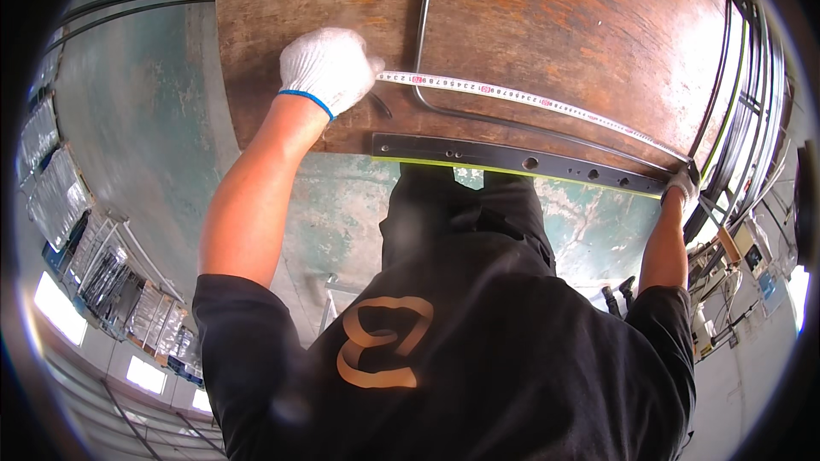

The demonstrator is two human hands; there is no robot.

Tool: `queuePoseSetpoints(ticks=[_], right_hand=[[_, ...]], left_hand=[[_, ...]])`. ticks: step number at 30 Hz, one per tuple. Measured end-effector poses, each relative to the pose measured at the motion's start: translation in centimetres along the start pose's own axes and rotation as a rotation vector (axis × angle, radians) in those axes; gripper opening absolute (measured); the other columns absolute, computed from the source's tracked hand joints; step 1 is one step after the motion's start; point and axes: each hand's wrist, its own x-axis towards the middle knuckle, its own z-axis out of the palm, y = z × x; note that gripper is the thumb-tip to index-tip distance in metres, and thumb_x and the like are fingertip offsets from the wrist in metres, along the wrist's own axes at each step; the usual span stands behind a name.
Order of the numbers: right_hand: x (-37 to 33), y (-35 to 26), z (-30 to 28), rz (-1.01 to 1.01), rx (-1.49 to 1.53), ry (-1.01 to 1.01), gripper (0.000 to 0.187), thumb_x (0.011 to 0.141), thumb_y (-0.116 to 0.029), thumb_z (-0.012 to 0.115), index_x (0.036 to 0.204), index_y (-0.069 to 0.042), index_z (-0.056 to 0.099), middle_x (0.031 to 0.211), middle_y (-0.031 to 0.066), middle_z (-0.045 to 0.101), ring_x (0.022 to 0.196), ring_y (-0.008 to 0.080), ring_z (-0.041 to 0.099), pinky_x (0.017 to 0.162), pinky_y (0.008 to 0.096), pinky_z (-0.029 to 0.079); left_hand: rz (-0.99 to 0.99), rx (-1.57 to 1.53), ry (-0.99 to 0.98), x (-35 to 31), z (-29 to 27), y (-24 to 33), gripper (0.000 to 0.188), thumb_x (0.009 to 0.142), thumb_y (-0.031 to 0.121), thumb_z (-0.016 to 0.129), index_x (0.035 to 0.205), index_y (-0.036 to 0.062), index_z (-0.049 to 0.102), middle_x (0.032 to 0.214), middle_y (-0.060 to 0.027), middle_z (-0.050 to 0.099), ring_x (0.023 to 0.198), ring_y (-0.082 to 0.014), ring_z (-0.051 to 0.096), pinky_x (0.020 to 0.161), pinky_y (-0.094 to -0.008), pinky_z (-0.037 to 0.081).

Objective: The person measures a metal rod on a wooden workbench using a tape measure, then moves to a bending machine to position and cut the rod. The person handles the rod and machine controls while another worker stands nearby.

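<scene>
A white tape measure [547,103] is pulled out across the wooden tabletop, its strip running from one of my hands to the other. My left hand [327,68], in a white knitted glove with a blue cuff, is closed on the strip's left stretch. At the far right, my gloved right hand [681,186] is closed at the strip's other end, beside a small dark piece; its fingers are partly hidden. Just below the tape lies a bent metal rod [512,122], its corner near the middle. A dark flat bar with holes [512,161] lies along the near edge.
The worn brown table [547,8] stands before me. Long dark rods [726,77] run past its right side, and more rods [137,2] stick out at the left. Wrapped stock [55,196] is stacked far left. Cables and equipment [735,265] are at the lower right.
</scene>
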Motion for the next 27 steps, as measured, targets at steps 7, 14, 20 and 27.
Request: queuePoseSetpoints(ticks=[7, 14, 20, 27], right_hand=[[-1.0, -1.4, -0.2, -0.013, -0.009, -0.012, 0.036, 0.103, -0.021, 0.075, 0.137, -0.012, 0.079, 0.124, 0.0040, 0.082, 0.108, 0.0192, 0.074, 0.100, 0.0329, 0.055], [-1.4, -2.1, 0.0, 0.008, 0.005, -0.018, 0.038, 0.105, -0.025, 0.072, 0.141, -0.012, 0.077, 0.131, 0.0050, 0.080, 0.114, 0.0199, 0.074, 0.103, 0.0332, 0.055], [-0.2, -0.5, 0.1, 0.008, -0.014, 0.015, 0.041, 0.100, -0.042, 0.078, 0.130, -0.015, 0.083, 0.120, 0.0096, 0.084, 0.106, 0.0277, 0.078, 0.099, 0.0401, 0.058], [0.6, -0.1, 1.0, -0.007, -0.107, 0.003, 0.045, 0.102, -0.049, 0.070, 0.132, -0.018, 0.082, 0.123, 0.0109, 0.083, 0.109, 0.0316, 0.078, 0.098, 0.0429, 0.059]], left_hand=[[-0.009, 0.022, 0.006, 0.1, -0.2, 0.2, 0.042, 0.099, 0.050, 0.071, 0.105, 0.0117, 0.087, 0.105, -0.0190, 0.081, 0.103, -0.0391, 0.078, 0.092, -0.0513, 0.062], [-0.014, 0.034, 0.005, 0.3, -0.2, 0.0, 0.042, 0.098, 0.049, 0.071, 0.105, 0.0107, 0.086, 0.108, -0.0190, 0.082, 0.104, -0.0387, 0.078, 0.092, -0.0505, 0.063], [-0.001, 0.036, 0.007, 0.5, -0.3, 0.0, 0.041, 0.098, 0.048, 0.071, 0.103, 0.0094, 0.086, 0.107, -0.0185, 0.082, 0.103, -0.0378, 0.079, 0.092, -0.0498, 0.063], [-0.019, 0.046, 0.031, 0.6, -0.2, 0.3, 0.040, 0.098, 0.046, 0.072, 0.100, 0.0093, 0.086, 0.107, -0.0177, 0.082, 0.103, -0.0378, 0.079, 0.091, -0.0500, 0.063]])
